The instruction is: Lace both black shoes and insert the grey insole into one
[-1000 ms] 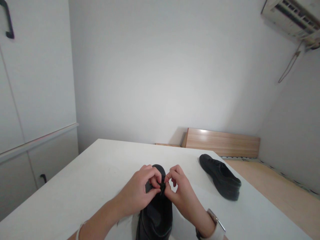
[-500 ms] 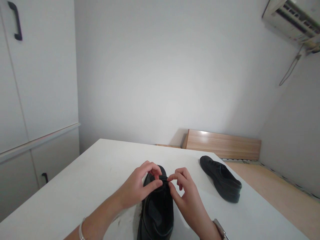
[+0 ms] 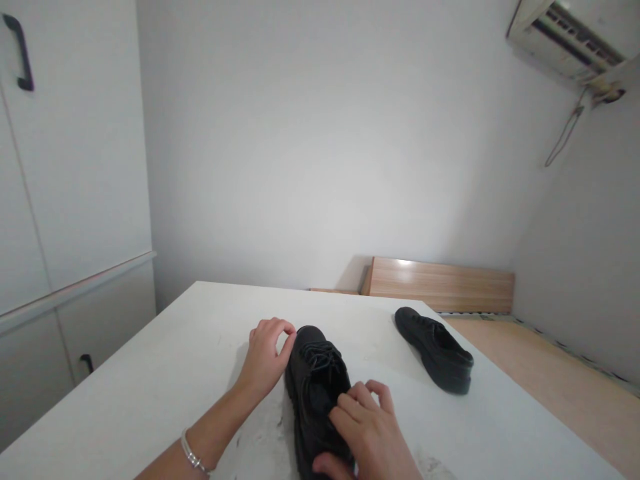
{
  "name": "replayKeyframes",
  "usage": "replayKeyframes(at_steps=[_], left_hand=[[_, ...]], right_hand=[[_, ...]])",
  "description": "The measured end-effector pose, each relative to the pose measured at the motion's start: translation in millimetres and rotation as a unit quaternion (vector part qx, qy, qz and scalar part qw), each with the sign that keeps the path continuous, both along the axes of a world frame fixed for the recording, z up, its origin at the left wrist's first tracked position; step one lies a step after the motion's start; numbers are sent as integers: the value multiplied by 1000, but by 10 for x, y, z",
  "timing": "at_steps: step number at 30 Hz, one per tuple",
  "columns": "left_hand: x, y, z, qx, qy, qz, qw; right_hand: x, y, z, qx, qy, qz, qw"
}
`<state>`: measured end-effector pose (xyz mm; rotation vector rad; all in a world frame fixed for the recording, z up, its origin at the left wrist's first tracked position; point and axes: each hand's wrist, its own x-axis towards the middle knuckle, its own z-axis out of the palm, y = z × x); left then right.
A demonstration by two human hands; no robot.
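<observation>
A black lace-up shoe (image 3: 316,368) lies on the white table (image 3: 170,380) in front of me, toe pointing away, its laces tied across the top. My right hand (image 3: 367,433) grips the shoe's near part, fingers over the opening and thumb underneath at the side. My left hand (image 3: 267,353) sits against the left side of the toe, fingers curled in with thumb and forefinger touching, nothing visible in it. A bracelet is on my left wrist.
A second black shoe (image 3: 435,348) lies on the table's right side near the edge. White cupboards (image 3: 75,173) stand to the left. A wooden board (image 3: 443,285) leans on the far wall above a wood floor (image 3: 555,383). An air conditioner (image 3: 565,37) hangs top right.
Both hands have left the laces. My left hand moved to the left of the toe, and my right hand drew back toward me and took hold of the shoe's near part.
</observation>
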<state>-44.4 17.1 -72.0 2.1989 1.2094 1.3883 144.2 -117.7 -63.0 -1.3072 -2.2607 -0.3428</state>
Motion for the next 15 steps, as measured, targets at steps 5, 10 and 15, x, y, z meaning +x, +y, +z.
replayKeyframes(at_steps=[5,10,15], left_hand=[[11,-11,-29,-10,13,-3,1000],[57,-40,-39,-25,31,-21,999],[108,-62,-122,-50,55,-52,996]], right_hand=[[509,-46,132,-40,36,-144,988],[1269,241,-129,68,-4,-210,975],[1918,477,-391,159,-1,-287,945]])
